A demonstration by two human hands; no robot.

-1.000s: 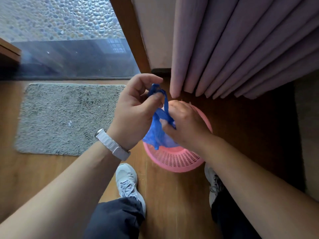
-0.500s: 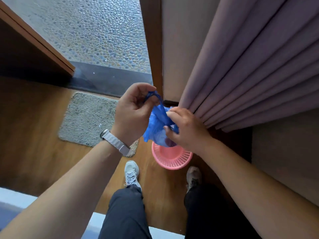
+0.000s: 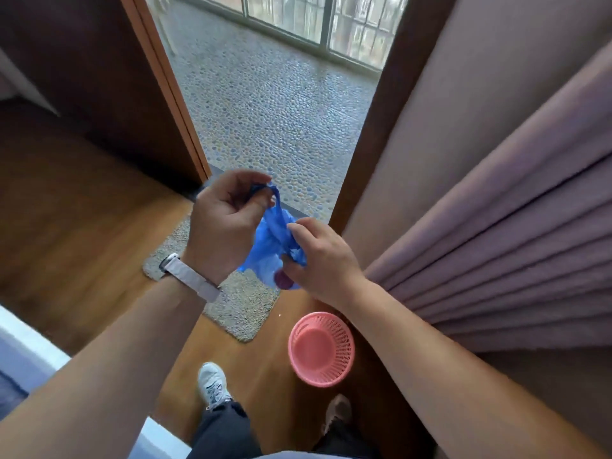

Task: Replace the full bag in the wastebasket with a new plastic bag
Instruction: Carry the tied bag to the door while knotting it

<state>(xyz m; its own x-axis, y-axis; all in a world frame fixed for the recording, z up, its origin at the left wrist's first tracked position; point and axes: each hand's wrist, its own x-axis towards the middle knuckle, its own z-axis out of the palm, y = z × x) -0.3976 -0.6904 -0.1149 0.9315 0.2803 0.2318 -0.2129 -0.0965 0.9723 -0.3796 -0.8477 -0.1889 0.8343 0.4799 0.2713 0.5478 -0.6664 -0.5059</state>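
Observation:
A blue plastic bag [image 3: 271,240] with something dark purple inside hangs in the air between my hands, well above the floor. My left hand [image 3: 225,223], with a white watch strap on its wrist, pinches the bag's twisted top handle. My right hand [image 3: 318,256] grips the bag's side lower down. The pink mesh wastebasket [image 3: 321,349] stands on the wooden floor below my right forearm, with no bag in it.
A grey mat [image 3: 238,303] lies on the floor left of the basket. Mauve curtains [image 3: 496,233] hang at the right. An open doorway leads to a pebble floor [image 3: 271,104]. My shoes [image 3: 213,382] stand near the basket. A pale blue bed edge [image 3: 29,352] is at lower left.
I have stood up, so the basket looks smaller and farther below. The blue bag has come fully out of the basket and risen with both hands still holding it.

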